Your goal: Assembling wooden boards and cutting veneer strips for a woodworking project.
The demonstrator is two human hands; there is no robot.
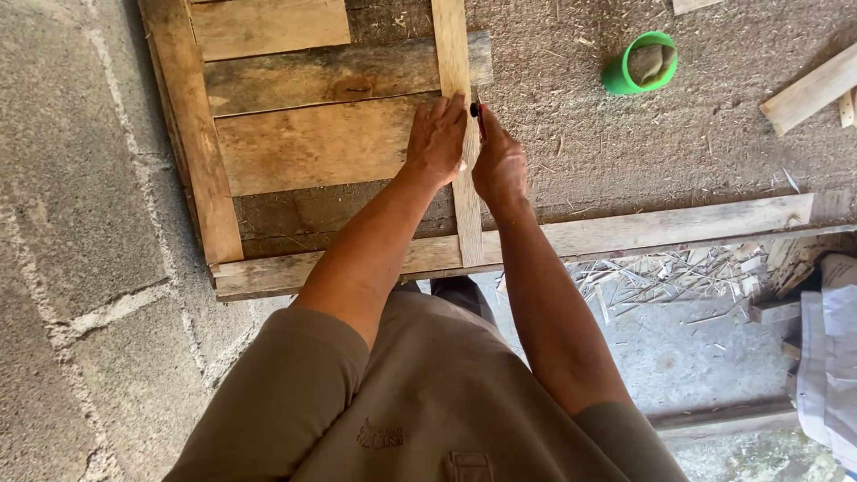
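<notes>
A wooden pallet-like frame point(295, 152) of rough planks lies on the concrete ground. A narrow upright slat point(453, 45) runs down its right side. My left hand point(436, 138) rests flat on the planks, fingers against that slat. My right hand point(498, 165) is closed on a thin dark pencil-like marker point(478, 114) with a red tip, its point at the slat's right edge. A long plank point(661, 228) crosses under the frame's lower end and extends to the right.
A green plastic cup point(641, 64) lies on its side on the sawdust-strewn ground at upper right. Loose wood offcuts point(808, 89) sit at the far right. Splinters and shavings point(661, 281) pile below the long plank. White cloth point(830, 357) is at the right edge.
</notes>
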